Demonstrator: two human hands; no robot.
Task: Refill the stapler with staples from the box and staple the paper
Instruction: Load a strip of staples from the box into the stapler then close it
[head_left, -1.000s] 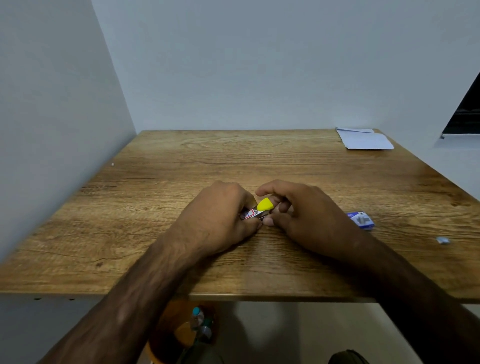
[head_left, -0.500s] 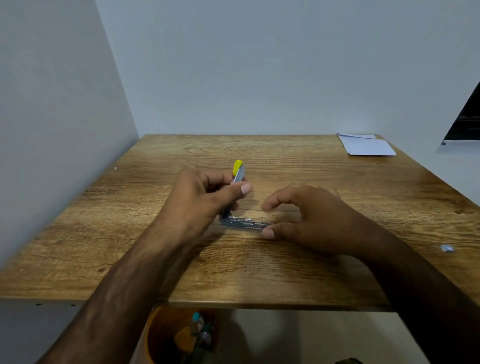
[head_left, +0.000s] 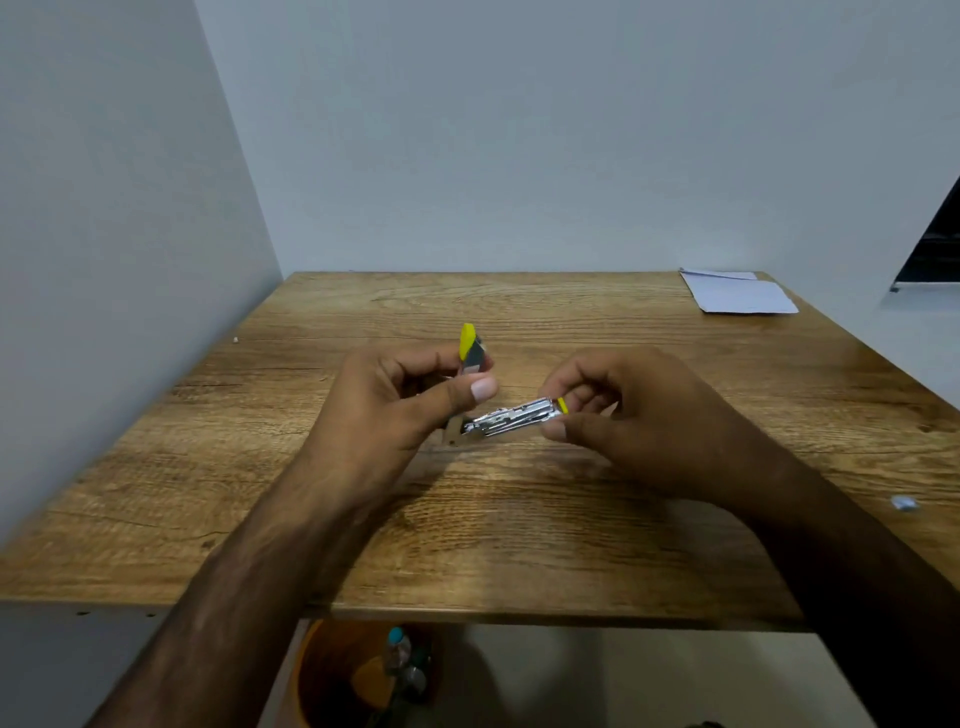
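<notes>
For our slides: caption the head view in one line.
Left hand holds the opened stapler while the right hand pinches its staple tray.

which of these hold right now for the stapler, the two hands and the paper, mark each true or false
1. The stapler is swung open. True.
2. The left hand is open and idle. False: it grips the stapler's yellow-tipped top, which points upward.
3. The right hand pinches the end of the stapler's metal magazine. True.
4. The paper lies under the stapler. False: it lies at the far right corner of the table, apart from the stapler.
</notes>
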